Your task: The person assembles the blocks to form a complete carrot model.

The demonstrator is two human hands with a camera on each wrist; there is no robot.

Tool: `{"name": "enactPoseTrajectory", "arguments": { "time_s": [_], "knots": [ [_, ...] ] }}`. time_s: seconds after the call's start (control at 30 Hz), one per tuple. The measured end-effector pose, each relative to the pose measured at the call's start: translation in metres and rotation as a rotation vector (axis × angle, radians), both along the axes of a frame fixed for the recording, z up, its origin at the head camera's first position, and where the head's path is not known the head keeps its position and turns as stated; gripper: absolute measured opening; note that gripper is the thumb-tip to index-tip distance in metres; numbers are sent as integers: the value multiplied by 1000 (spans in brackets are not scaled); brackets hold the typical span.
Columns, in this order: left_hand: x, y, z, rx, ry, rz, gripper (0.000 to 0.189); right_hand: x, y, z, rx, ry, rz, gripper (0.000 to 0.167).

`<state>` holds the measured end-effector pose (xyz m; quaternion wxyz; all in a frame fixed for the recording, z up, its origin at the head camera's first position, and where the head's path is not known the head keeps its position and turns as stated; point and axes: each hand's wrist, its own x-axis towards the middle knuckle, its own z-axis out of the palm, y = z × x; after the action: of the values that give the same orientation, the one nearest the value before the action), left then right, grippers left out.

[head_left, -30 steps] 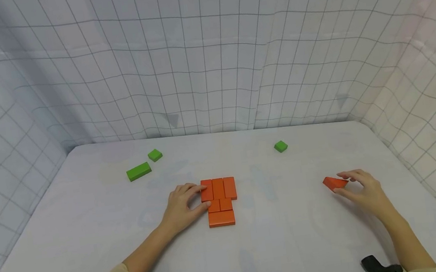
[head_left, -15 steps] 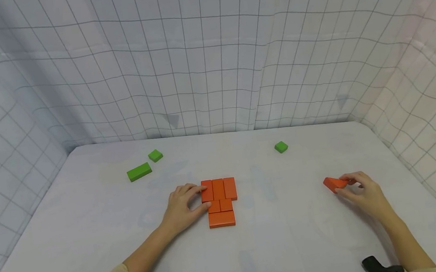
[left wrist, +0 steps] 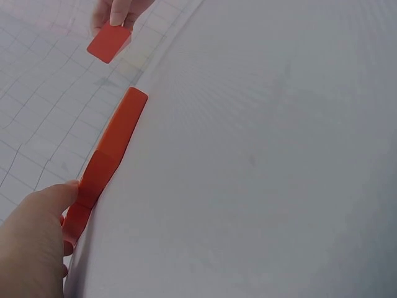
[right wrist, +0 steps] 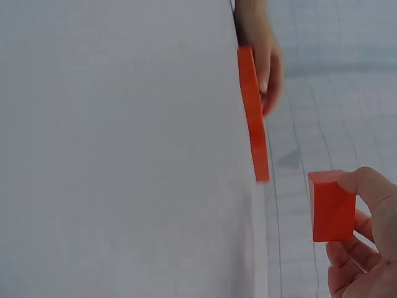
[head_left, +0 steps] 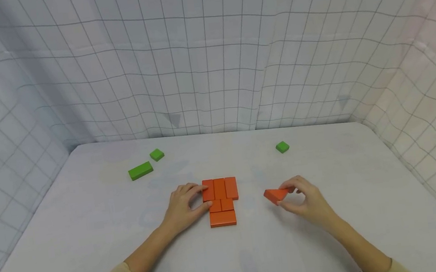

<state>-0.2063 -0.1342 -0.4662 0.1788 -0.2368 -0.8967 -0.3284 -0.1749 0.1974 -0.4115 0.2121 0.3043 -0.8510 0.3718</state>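
In the head view, several orange blocks [head_left: 223,218] lie flat together at mid-table: three upright ones side by side at the back, two small ones before them, one wide one in front. My left hand [head_left: 182,208] rests at their left edge, its index fingertip on the back-left block and its thumb touching a small one. To the right, my right hand [head_left: 309,202] pinches an orange triangular block [head_left: 274,194] between thumb and fingers, raised above the table. The right wrist view shows a rectangular side of this triangular block [right wrist: 334,211], apart from the laid-out blocks [right wrist: 252,115].
A long green block [head_left: 141,170] and a small green block [head_left: 157,154] lie at the back left of the white table [head_left: 243,261]. Another small green block [head_left: 283,146] sits at the back right. Grid-patterned curtains [head_left: 208,63] stand behind and beside the table.
My right hand has carried the triangular block left from the table's right side, toward the orange blocks. My left hand stays by the laid-out blocks.
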Motion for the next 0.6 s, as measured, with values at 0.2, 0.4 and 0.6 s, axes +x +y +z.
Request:
{"name": "enactPoseTrajectory", "arguments": {
  "time_s": [0.2,0.4,0.6],
  "knots": [
    [0,0,1,5,-29,3,43,11,-44,-12,-30,-106,119,34],
    [0,0,0,3,-23,5,43,19,-73,-19,-49,-194,186,31],
    [0,0,0,0,0,4,43,26,-92,-24,-20,-233,217,31]
  ]
}}
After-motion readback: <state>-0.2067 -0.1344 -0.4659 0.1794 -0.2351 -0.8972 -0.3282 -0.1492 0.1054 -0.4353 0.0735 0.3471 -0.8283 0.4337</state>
